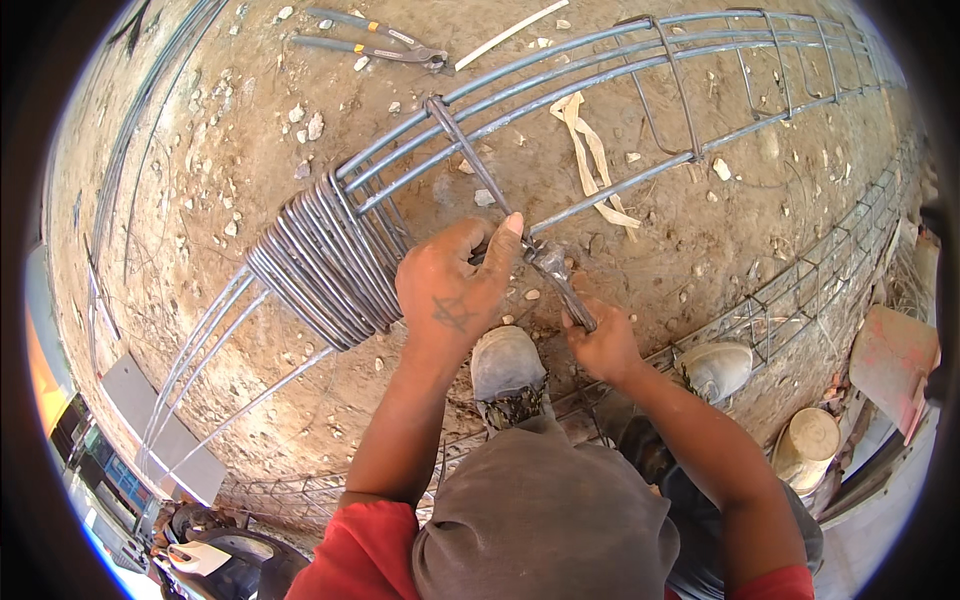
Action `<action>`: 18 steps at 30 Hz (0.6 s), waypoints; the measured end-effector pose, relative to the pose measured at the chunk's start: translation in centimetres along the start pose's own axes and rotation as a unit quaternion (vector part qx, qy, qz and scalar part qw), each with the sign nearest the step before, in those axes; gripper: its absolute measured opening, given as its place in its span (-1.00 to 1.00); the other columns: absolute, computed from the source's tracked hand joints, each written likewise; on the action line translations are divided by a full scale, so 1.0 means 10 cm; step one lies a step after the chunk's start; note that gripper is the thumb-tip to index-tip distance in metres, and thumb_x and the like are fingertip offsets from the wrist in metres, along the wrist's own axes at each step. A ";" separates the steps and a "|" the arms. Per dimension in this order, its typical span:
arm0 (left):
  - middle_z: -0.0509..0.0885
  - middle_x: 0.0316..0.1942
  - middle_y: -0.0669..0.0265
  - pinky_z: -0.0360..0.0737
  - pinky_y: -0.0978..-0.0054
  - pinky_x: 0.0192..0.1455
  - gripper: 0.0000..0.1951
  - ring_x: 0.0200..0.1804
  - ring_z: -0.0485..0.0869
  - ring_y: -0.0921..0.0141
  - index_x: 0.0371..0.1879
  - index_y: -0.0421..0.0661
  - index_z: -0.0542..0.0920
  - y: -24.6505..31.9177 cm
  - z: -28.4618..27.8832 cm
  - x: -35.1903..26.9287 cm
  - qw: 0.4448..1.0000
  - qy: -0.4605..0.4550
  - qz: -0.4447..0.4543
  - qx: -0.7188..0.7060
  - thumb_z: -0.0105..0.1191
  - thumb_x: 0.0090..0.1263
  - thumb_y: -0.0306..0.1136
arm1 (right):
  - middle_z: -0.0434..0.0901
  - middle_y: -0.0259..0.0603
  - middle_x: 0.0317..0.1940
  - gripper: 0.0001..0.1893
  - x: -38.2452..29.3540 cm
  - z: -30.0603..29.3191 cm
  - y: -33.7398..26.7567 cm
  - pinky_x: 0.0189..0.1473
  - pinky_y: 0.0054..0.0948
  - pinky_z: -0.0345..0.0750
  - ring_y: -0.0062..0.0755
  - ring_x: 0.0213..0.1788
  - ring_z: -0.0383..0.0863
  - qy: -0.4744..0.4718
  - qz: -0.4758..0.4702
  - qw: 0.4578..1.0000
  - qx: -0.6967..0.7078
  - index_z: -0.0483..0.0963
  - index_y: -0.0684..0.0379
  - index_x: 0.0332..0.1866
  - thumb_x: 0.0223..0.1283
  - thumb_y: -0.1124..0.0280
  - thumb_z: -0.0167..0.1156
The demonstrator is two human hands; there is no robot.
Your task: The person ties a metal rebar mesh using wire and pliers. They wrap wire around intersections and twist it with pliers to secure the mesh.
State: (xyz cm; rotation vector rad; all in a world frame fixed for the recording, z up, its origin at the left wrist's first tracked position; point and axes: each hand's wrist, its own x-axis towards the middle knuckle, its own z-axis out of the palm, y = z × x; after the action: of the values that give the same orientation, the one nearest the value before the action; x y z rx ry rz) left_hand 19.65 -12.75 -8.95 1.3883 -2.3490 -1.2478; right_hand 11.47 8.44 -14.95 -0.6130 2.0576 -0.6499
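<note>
Several long steel reinforcing bars (pixel 585 82) run from lower left to upper right, with spaced rectangular stirrups (pixel 679 90) around them. A dense bundle of stirrups (pixel 322 262) sits around the bars left of my hands. My left hand (pixel 457 277) is at the lower corner of a single stirrup (pixel 472 154), thumb raised against it; what its curled fingers hold is hidden. My right hand (pixel 604 337) grips the dark handles of a metal hand tool (pixel 559 277), seemingly pincers, whose head meets the bar at that corner.
Long-handled bolt cutters (pixel 405 51) and a pale strip (pixel 510 34) lie on the dirt beyond the bars. A cloth strip (pixel 592 161) lies beneath them. Another rebar cage (pixel 795 292) passes by my shoes (pixel 510 367). A bucket (pixel 810 442) stands at right; loose rods (pixel 142 112) lie at left.
</note>
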 end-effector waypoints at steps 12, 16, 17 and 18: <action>0.67 0.03 0.31 0.30 0.18 0.47 -0.72 0.27 0.55 0.33 -0.01 0.12 0.54 -0.17 0.40 -0.55 0.865 -0.108 0.488 0.050 0.18 0.30 -0.31 | 0.54 -0.12 -0.55 -0.83 0.23 -0.58 0.09 -0.40 -0.36 0.51 -0.29 -0.54 0.52 -0.539 0.260 0.657 0.458 0.53 0.25 -0.38 -0.17 0.52 0.12; 0.65 -0.14 0.38 0.37 0.25 0.29 -0.84 0.11 0.58 0.33 -0.23 0.09 0.57 -0.03 0.61 -0.42 0.829 -0.061 0.529 0.169 0.16 0.23 -0.26 | 0.63 -0.03 -0.41 -0.71 0.23 -0.76 0.05 -0.32 -0.25 0.59 -0.17 -0.40 0.64 -0.494 0.243 0.724 0.416 0.52 0.32 -0.17 -0.07 0.46 0.18; 0.63 -0.18 0.39 0.39 0.26 0.22 -0.84 0.06 0.58 0.33 -0.26 0.08 0.58 0.01 0.66 -0.37 0.829 -0.082 0.516 0.200 0.17 0.20 -0.26 | 0.64 -0.02 -0.36 -0.67 0.20 -0.83 0.03 -0.30 -0.23 0.60 -0.16 -0.37 0.66 -0.456 0.232 0.764 0.393 0.52 0.33 -0.11 -0.03 0.45 0.21; 0.62 -0.22 0.40 0.41 0.28 0.16 -0.84 0.02 0.58 0.34 -0.29 0.07 0.59 0.04 0.70 -0.32 0.828 -0.094 0.503 0.228 0.17 0.18 -0.26 | 0.64 -0.01 -0.31 -0.64 0.15 -0.88 0.01 -0.26 -0.20 0.60 -0.12 -0.32 0.67 -0.409 0.177 0.842 0.304 0.50 0.32 -0.06 -0.01 0.44 0.25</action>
State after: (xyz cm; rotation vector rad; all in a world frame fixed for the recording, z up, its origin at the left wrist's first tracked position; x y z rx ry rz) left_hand 17.75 -6.04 -12.27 -0.1011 -2.9175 -0.5168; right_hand 3.24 9.49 -11.59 -0.0751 1.0242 -0.6234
